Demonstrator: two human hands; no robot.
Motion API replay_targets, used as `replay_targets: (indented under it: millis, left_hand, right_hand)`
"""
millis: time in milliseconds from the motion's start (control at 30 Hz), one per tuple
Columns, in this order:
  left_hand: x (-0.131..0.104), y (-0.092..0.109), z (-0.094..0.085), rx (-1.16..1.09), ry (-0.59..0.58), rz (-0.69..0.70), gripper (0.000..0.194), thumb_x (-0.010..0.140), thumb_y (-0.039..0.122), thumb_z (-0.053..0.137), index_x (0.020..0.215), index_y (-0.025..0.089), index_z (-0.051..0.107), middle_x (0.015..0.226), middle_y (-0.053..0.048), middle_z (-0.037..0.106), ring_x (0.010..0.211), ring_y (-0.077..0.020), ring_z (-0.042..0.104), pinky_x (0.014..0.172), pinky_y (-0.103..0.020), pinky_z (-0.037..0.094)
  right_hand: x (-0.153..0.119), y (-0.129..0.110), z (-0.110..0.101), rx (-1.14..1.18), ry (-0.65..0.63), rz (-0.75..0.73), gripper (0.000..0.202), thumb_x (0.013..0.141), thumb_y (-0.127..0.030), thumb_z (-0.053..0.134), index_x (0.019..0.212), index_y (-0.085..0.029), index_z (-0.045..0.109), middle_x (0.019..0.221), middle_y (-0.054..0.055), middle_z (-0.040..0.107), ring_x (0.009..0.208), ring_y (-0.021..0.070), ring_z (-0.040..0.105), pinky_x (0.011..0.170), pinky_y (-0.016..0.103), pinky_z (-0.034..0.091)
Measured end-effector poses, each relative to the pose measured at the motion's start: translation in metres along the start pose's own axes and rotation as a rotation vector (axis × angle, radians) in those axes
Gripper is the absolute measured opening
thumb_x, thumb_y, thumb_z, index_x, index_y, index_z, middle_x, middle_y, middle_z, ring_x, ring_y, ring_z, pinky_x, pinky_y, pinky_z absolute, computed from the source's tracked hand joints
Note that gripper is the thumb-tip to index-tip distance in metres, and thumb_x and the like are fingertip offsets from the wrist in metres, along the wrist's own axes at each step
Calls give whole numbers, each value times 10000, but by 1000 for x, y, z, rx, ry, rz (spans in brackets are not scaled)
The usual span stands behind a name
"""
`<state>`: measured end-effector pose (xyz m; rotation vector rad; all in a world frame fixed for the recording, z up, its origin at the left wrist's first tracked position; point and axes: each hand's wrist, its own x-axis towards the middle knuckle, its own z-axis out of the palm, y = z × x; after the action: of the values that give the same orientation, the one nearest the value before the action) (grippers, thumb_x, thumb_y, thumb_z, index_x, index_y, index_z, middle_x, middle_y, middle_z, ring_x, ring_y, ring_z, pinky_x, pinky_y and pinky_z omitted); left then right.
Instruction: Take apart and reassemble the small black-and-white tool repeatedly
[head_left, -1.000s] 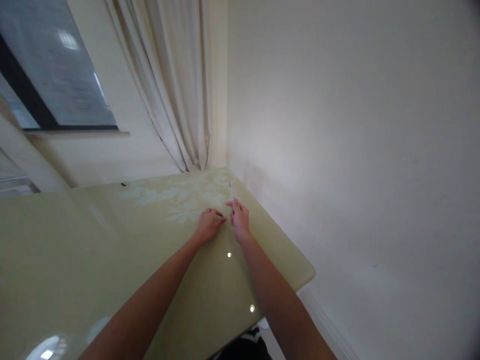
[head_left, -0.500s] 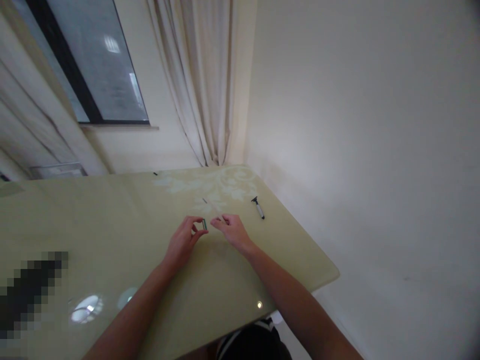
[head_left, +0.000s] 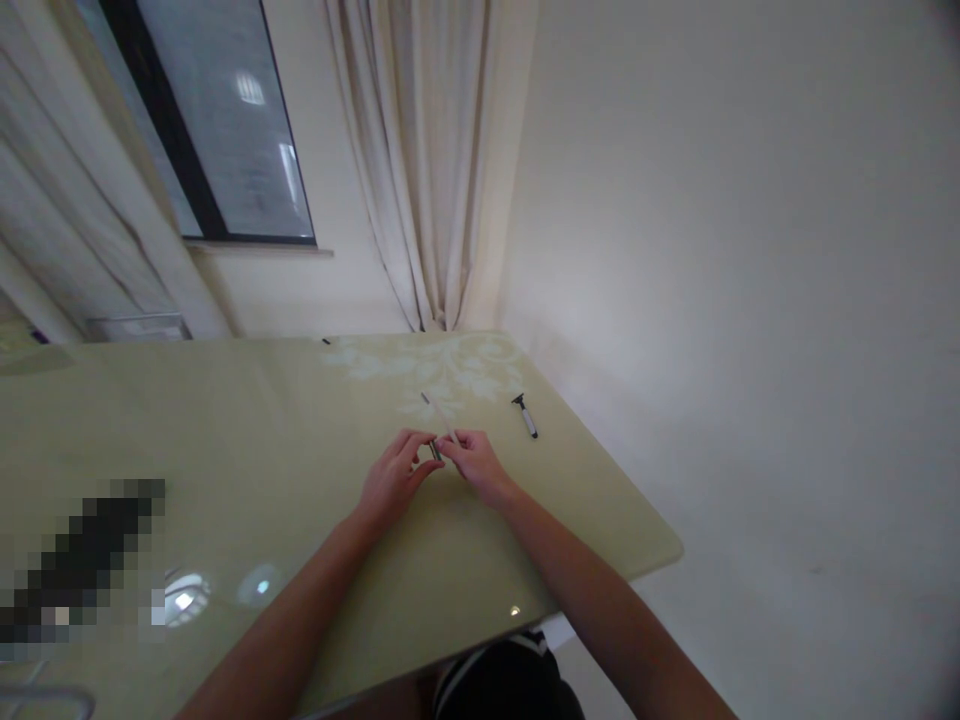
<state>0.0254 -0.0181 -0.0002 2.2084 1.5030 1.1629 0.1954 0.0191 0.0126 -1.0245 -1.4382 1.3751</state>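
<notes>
A person in dark clothing with white stripes (head_left: 506,685) sits at the near edge of a pale green, glossy worktop (head_left: 600,525), bare forearms stretched across it. At near left, a grey curved bar (head_left: 49,692) shows below a dark shape (head_left: 82,560) blurred into blocks, well apart from the hands. Ceiling lights glint off the surface beside the left forearm.

Farther in, the left hand (head_left: 397,475) pinches a small green-and-dark piece (head_left: 436,451) between thumb and fingers, just above the worktop. The right hand (head_left: 476,465) closes thumb and fingers on a thin pale stick (head_left: 440,418), its grey tip pointing far and left. The right fingertips crowd the small piece and hide part of it; whether they touch it cannot be told.

Right of the hands, a razor (head_left: 528,417) lies near the worktop's right edge, dark head to the far side, off to one side of the work. Beyond spreads a white floral pattern (head_left: 469,365), with a small dark bit (head_left: 325,341) at the far edge, to the left.

Behind hang cream curtains (head_left: 427,150) beside a dark-framed window (head_left: 225,120); a plain wall (head_left: 712,250) flanks the right.
</notes>
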Motion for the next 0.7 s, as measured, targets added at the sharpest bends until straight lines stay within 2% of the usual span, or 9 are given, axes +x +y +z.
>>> replay_targets:
  millis: [167, 367, 533, 600, 700]
  left_hand:
    - [-2, -2, -1, 19, 52, 52, 296, 947, 468, 631, 1124, 232, 644, 1082, -57, 654, 806, -166, 621, 727, -301, 541]
    - [-5, -6, -1, -44, 54, 157, 241, 1000, 414, 571, 1066, 233, 715, 1008, -54, 662, 796, -150, 627, 769, -284, 530]
    - [-4, -4, 1, -93, 107, 93, 226, 937, 437, 664, 986, 219, 697, 897, -21, 628, 682, -130, 557, 667, -262, 501]
    - [-3, -3, 2, -143, 126, 56, 279, 909, 451, 696, 1065, 221, 682, 883, -4, 618, 634, -116, 525, 621, -252, 490]
    - [-1, -2, 3, -228, 100, 78, 348, 898, 453, 711, 1168, 236, 680, 930, -9, 629, 631, -106, 540, 603, -240, 495]
  right_hand:
    - [1, 1, 0, -28, -30, 27, 288, 744, -431, 694, 703, -146, 685, 514, -65, 426, 499, 83, 330, 492, 235, 210]
    - [3, 2, -5, -68, -15, 62, 316, 746, -435, 678, 597, -176, 574, 452, -94, 333, 450, 69, 254, 466, 231, 152]
    - [1, -1, -8, -51, -77, 59, 322, 735, -463, 722, 687, -150, 663, 468, -94, 354, 458, 66, 263, 475, 232, 162]
    - [0, -3, -8, -33, -130, 45, 346, 728, -475, 744, 754, -132, 709, 492, -85, 386, 476, 67, 286, 487, 234, 178]
    - [0, -3, -8, -12, -212, 15, 415, 726, -497, 772, 869, -108, 745, 540, -71, 431, 501, 66, 313, 502, 233, 206]
